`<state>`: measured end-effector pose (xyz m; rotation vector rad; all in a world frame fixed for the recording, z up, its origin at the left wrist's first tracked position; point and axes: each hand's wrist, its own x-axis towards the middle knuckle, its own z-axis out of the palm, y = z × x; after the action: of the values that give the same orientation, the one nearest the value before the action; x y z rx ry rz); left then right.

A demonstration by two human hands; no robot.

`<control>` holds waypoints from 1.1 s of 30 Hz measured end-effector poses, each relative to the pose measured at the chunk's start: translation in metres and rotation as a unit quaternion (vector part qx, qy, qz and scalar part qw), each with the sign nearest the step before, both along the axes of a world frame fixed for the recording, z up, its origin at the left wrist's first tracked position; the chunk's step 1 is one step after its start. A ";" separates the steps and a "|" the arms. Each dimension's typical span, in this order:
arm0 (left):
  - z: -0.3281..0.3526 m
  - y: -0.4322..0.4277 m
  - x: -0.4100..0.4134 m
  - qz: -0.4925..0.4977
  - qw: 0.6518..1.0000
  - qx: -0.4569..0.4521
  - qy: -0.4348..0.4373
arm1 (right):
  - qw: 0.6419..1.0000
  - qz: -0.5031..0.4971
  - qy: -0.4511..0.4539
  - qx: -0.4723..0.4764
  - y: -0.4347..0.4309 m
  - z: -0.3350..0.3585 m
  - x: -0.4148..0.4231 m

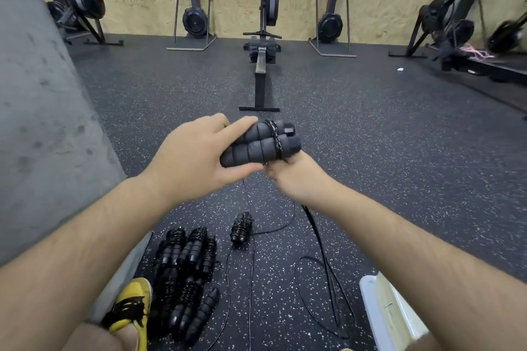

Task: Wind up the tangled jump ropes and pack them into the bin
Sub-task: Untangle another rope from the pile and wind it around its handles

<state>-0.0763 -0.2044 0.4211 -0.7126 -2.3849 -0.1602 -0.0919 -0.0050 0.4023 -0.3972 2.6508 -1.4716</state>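
A person's left grip curls around 2 black foam handles, held side by side above the speckled rubber floor. The right grip pinches the braided cord looped around them, just beneath. A pile of wound jump ropes lies on the floor along the concrete wall, with 1 separate bundle near it. Loose cords trail beside a white bin.

He wears a yellow shoe with black laces and black markings; the leg above it is bare. Both forearms are bare and lightly haired, down to the left hand and right hand.
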 end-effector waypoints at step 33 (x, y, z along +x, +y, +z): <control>-0.017 -0.002 -0.014 -0.103 0.985 -0.123 -0.057 | 0.916 0.069 0.270 0.288 0.046 0.036 -0.017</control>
<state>-0.0908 -0.2069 0.4037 -1.0947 -2.4620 0.0089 -0.1092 0.0407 0.4385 -1.0127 3.1935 -0.5254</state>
